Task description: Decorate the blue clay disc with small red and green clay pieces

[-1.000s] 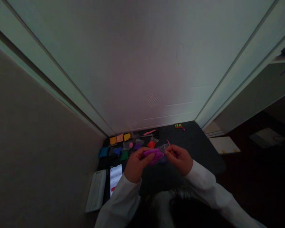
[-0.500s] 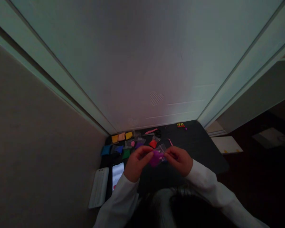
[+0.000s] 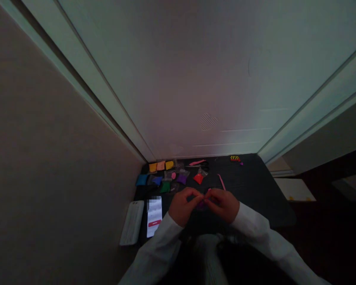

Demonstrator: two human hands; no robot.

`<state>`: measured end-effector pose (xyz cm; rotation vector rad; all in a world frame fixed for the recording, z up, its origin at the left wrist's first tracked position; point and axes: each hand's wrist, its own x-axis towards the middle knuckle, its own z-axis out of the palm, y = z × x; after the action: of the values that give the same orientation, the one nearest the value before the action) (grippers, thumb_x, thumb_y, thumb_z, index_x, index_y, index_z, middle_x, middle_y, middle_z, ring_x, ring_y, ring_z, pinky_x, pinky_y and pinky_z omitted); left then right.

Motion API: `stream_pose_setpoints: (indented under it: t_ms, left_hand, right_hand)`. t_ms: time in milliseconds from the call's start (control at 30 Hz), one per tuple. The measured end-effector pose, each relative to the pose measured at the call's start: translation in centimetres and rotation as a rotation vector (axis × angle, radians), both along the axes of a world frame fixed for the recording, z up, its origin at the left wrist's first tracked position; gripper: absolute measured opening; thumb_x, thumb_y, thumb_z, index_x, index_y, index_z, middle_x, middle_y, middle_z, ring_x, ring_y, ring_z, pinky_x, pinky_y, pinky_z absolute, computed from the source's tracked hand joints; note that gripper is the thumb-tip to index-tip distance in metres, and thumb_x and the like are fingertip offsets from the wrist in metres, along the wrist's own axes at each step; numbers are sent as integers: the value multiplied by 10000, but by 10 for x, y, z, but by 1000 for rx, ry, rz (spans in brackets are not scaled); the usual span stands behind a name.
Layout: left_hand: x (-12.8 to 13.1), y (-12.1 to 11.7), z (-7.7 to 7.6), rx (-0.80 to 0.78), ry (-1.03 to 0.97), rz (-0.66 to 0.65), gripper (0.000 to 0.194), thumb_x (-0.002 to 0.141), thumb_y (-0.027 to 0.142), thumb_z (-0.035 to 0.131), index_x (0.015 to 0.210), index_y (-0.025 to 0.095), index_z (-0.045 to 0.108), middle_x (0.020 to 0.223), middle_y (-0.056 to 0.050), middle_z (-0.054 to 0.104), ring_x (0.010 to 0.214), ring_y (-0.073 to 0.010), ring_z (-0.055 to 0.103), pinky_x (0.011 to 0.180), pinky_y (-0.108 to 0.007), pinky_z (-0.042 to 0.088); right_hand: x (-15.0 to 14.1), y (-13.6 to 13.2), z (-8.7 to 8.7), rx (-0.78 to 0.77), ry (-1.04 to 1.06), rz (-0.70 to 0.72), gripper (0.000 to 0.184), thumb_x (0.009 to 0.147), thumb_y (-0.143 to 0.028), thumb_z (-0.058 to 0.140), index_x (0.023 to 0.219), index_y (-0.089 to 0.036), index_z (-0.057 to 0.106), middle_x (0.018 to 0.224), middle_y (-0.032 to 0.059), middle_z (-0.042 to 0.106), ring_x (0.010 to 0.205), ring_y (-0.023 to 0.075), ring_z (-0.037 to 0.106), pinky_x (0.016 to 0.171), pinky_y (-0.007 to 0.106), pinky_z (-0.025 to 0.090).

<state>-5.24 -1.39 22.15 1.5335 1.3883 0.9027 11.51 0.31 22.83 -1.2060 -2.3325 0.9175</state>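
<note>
My left hand (image 3: 183, 206) and my right hand (image 3: 224, 205) meet over the dark table, fingertips pinched close together. Between and just below them shows part of a small purple-magenta bag (image 3: 201, 205), mostly covered by my fingers; both hands appear to grip it. A pink tool, perhaps tweezers (image 3: 222, 182), lies just beyond my right hand. Past my left hand is a clear bag with something red (image 3: 198, 178). Several other small bags lie to the left, among them a green one (image 3: 165, 187) and a purple one (image 3: 182, 179).
A phone with a lit screen (image 3: 154, 217) and a long white case (image 3: 132, 223) lie left of my left arm. Scissors (image 3: 206, 165) rest at the back, near the wall. A small yellow-and-red beaded-looking piece (image 3: 235, 158) sits at the back right of the table (image 3: 261, 190).
My hands have come together, and the magenta bag that showed between them is now mostly hidden. The view has shifted, so the table sits further right.
</note>
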Motion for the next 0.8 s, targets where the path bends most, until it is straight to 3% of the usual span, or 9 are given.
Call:
stream_pose_setpoints:
  t_ms: [233,567,700,800]
  left_hand:
    - [-12,-5,-11,-16,22,158,200,725,336,514,718,159,608,743,-22,628,752,-157,569,725,-270,412]
    - [-10,-5,-21,-101,-29,147,217,701,368,532,672,162,593,632,15,592,620,-122,534,603,-224,408]
    - [-33,8,-33,-142,-64,221,237,659,384,565,642,148,591,575,24,576,551,-107,516,523,-202,403]
    - [-66,32,-46,-148,-79,375,275,611,404,594,632,129,582,535,18,561,475,-100,496,459,-205,400]
  right_hand:
    - [-3,5,2,-36,-4,3,161,778,-287,442,772,-186,567,651,-2,518,615,112,457,584,226,306]
    - [11,7,-23,-210,183,-147,211,707,-350,551,601,-170,517,524,-47,426,506,80,374,499,223,234]
    - [22,9,-35,-334,374,-297,304,708,-445,522,594,-165,488,504,-57,382,487,71,348,479,218,257]
    - [26,10,-42,-463,548,-415,377,723,-539,435,636,-172,447,466,-73,349,409,58,323,416,210,265]
